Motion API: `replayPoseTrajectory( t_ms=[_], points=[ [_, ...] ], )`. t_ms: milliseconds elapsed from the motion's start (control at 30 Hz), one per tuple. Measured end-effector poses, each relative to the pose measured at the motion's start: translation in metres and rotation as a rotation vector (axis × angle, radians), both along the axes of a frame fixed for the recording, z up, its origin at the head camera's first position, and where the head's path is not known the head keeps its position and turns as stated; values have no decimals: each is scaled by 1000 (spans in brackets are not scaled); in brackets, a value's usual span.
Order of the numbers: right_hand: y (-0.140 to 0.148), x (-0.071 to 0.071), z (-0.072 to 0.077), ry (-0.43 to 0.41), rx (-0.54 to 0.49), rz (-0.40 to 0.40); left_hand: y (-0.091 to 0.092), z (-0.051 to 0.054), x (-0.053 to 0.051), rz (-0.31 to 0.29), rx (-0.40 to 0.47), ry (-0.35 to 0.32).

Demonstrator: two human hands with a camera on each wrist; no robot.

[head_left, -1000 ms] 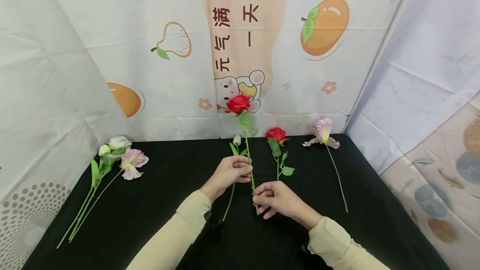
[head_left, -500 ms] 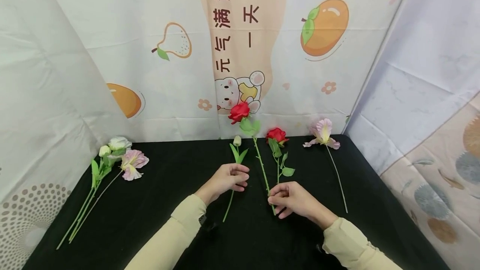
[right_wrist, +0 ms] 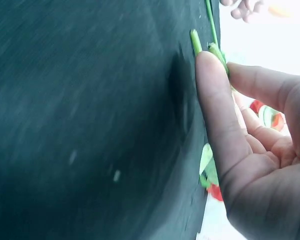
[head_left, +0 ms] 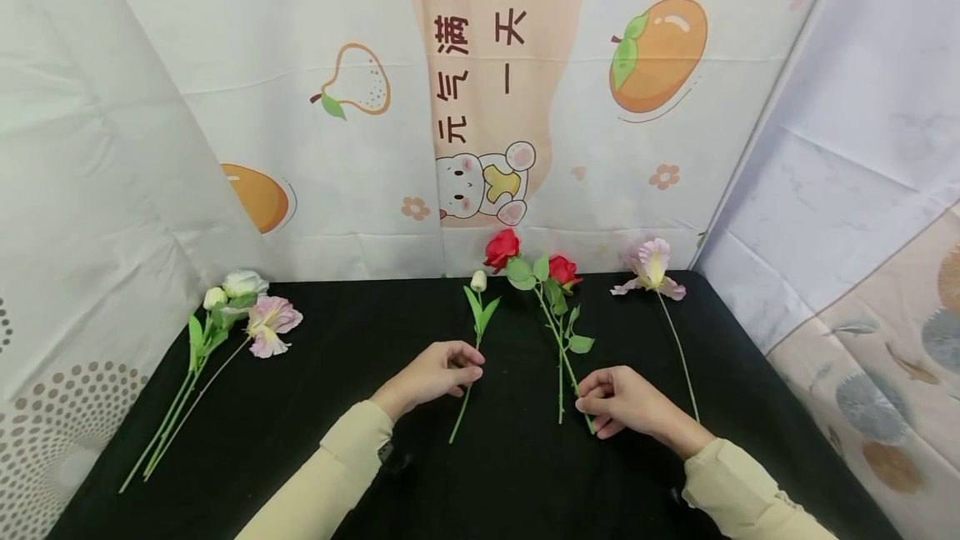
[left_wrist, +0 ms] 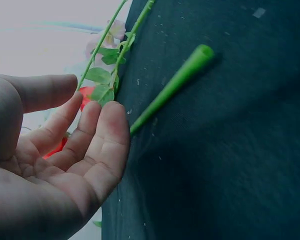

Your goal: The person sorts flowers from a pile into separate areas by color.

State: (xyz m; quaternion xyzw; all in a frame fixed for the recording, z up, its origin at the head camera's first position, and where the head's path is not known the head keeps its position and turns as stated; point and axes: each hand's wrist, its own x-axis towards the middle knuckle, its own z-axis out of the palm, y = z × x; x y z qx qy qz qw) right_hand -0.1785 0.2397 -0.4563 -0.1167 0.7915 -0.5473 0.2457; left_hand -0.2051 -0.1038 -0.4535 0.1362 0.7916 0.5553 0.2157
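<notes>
My right hand [head_left: 626, 402] pinches the lower stem of a red rose [head_left: 502, 249] between thumb and fingers; its stem slants across the stem of a second red rose [head_left: 562, 270]. In the right wrist view the held stem's end [right_wrist: 217, 52] shows between thumb and finger. My left hand [head_left: 435, 375] hovers over the stem of a white tulip [head_left: 478, 281], fingers loosely bent and holding nothing. The left wrist view shows the left hand [left_wrist: 75, 160] with thumb and fingers apart, and a green stem end [left_wrist: 190, 65] beyond them.
On the left of the black tablecloth [head_left: 330, 315] lie a white flower [head_left: 245, 283], a white bud [head_left: 214, 298] and a pink-lilac flower [head_left: 272, 323]. Another pink-lilac flower [head_left: 651, 267] lies on the right. A printed curtain [head_left: 360, 182] hangs behind.
My left hand has let go of the rose stem and moved slightly left and down. The right hand has carried the rose rightward, and its bloom has dropped lower, beside the other rose.
</notes>
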Motion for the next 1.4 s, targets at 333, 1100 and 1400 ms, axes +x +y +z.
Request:
replayPoseTrajectory(
  t_ms=[333,1100,1400],
  points=[
    [23,3,1,-17,24,0,-13,-3,17,-84,-151,169],
    [8,2,-3,51,126,-3,-21,-8,27,-108,-154,219],
    [6,-3,-1,127,158,10,-25,-7,28,-100,-145,219]
  ],
)
